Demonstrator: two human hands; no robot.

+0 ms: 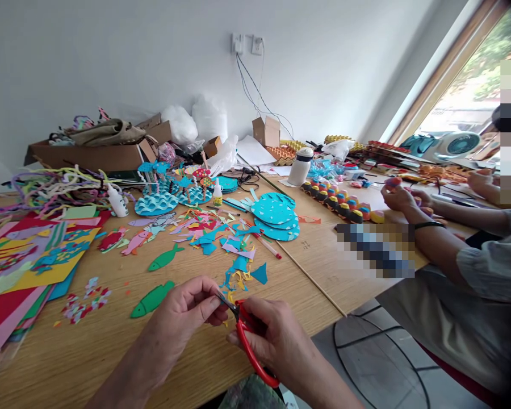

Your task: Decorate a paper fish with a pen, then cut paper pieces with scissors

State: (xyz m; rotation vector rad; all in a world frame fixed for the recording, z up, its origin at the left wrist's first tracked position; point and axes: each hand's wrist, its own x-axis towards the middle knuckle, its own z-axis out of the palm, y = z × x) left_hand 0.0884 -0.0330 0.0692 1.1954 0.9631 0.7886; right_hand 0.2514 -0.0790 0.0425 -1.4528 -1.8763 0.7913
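Observation:
My right hand (276,335) grips a pair of red-handled scissors (252,353) near the table's front edge. Their dark blades point up and left, reaching the fingertips of my left hand (198,304). Those fingers are pinched together at the blade tips; whatever sits between them is too small or hidden to make out. Left of that hand lies a green paper fish (151,301), with a second green fish (165,258) just beyond it. Small yellow paper scraps (241,280) and a blue paper piece (259,274) are scattered behind the scissors.
Coloured paper sheets (34,267) are stacked at the left. Turquoise discs (276,210) and a thin wooden stick (313,278) lie mid-table. A glue bottle (117,201) stands by pipe cleaners (55,190). At right, a co-worker's hands (398,196) hold small coloured pieces near a painted egg-carton strip (336,201).

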